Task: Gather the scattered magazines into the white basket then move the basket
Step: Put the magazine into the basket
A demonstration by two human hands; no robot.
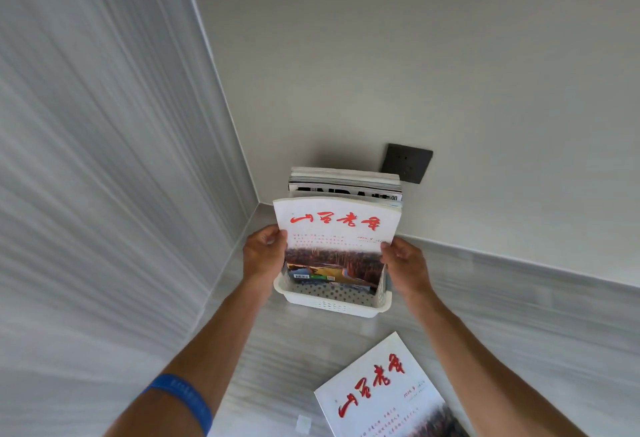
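Observation:
A white perforated basket [332, 303] sits on the floor in the room's corner. Several magazines [346, 183] stand upright in it against the wall. In front of them stands a white magazine with red script [337, 225], its lower end inside the basket. My left hand [263, 251] grips its left edge and my right hand [405, 263] grips its right edge. A second magazine with the same white cover [384, 391] lies flat on the floor near me, to the right.
A dark wall socket [407, 162] is on the wall just behind the basket. A ribbed white panel [104, 159] forms the left wall. A small pale scrap [304, 424] lies on the grey floor. A blue band [183, 398] circles my left wrist.

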